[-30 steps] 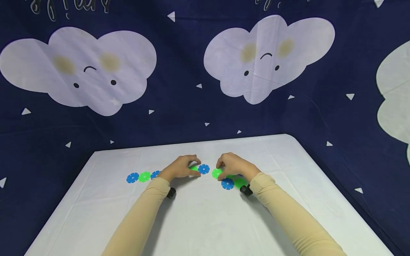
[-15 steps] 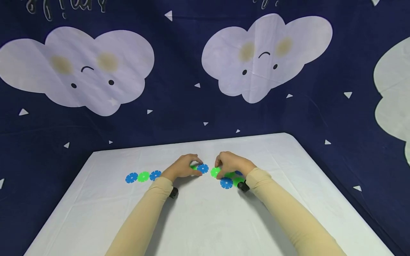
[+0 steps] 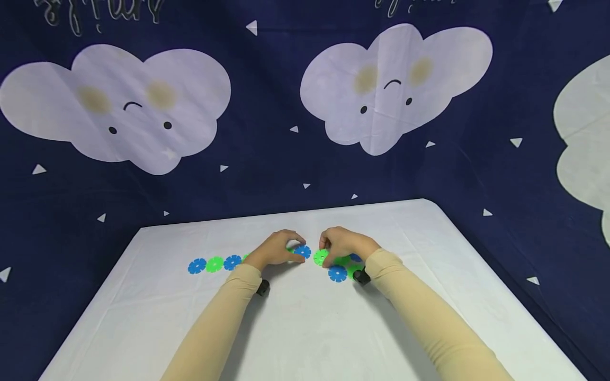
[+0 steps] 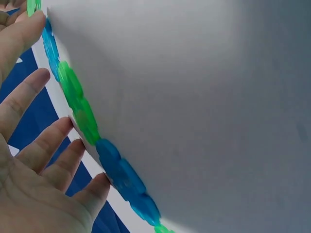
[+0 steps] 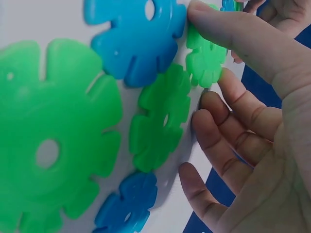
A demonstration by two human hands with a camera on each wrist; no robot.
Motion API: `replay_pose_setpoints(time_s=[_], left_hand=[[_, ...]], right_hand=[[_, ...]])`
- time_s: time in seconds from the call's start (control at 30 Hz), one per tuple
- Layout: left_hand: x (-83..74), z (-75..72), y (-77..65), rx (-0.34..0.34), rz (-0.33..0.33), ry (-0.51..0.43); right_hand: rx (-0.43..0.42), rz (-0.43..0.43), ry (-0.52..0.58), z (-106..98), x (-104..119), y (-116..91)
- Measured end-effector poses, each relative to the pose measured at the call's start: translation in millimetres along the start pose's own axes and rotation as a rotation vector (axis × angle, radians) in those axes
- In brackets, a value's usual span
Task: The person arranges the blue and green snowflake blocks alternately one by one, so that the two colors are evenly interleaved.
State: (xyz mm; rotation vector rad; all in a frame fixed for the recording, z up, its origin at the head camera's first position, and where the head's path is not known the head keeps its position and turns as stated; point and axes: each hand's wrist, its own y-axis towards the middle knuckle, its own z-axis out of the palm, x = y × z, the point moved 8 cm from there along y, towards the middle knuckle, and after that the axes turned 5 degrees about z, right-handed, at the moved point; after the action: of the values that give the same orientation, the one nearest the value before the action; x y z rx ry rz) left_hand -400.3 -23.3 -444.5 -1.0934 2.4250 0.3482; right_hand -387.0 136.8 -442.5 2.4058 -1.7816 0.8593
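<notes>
In the head view, my left hand [image 3: 280, 248] spans a blue snowflake disc [image 3: 302, 252] between thumb and index finger. That disc ends a flat row of alternating blue and green discs. The left wrist view shows the other fingers stretched along a green disc [image 4: 77, 102] and a blue disc [image 4: 127, 182]. My right hand [image 3: 349, 243] pinches a green snowflake disc [image 3: 321, 257] by its edges. A small gap separates it from the left hand's blue disc. Behind the pinched disc lie a green disc [image 5: 164, 116] and a blue one [image 5: 129, 206].
The row's left end runs through a blue disc [image 3: 197, 266], a green disc [image 3: 215, 264] and another blue disc [image 3: 232, 262]. A blue disc [image 3: 338, 273] and a green disc [image 5: 53, 136] lie near the right wrist. Everything rests on a white-covered table [image 3: 305, 328] before a dark blue cloud-print curtain [image 3: 267, 174].
My left hand has slid slightly right along the row, its fingertips now farther round the blue disc. The right hand has drawn a little left while the discs stay nearly in place.
</notes>
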Motion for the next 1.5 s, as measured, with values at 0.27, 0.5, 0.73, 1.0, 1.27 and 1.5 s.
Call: replay_pose_setpoints(time_s=[0.27, 0.5, 0.73, 1.0, 1.27, 1.5], left_hand=[[3.3, 3.2, -0.7, -0.007, -0.055, 0.001], [4.2, 2.9, -1.3, -0.015, -0.054, 0.004], [3.9, 2.5, -2.5, -0.013, -0.064, 0.001], [1.4, 0.3, -4.3, -0.018, -0.066, -0.012], [3.5, 0.2, -3.0, -0.026, -0.066, -0.021], [4.6, 2.2, -3.1, -0.021, -0.063, -0.028]], right_hand=[[0.010, -0.046, 0.042, 3.0, 1.7, 0.4], [-0.001, -0.094, 0.055, 4.7, 3.6, -0.9], [0.016, -0.111, 0.084, 5.0, 6.8, -3.6], [0.019, -0.136, 0.038, 5.3, 9.2, -3.0], [-0.050, -0.198, -0.166, 1.6, 16.7, -1.2], [-0.119, -0.265, -0.308, 2.1, 21.0, -0.2]])
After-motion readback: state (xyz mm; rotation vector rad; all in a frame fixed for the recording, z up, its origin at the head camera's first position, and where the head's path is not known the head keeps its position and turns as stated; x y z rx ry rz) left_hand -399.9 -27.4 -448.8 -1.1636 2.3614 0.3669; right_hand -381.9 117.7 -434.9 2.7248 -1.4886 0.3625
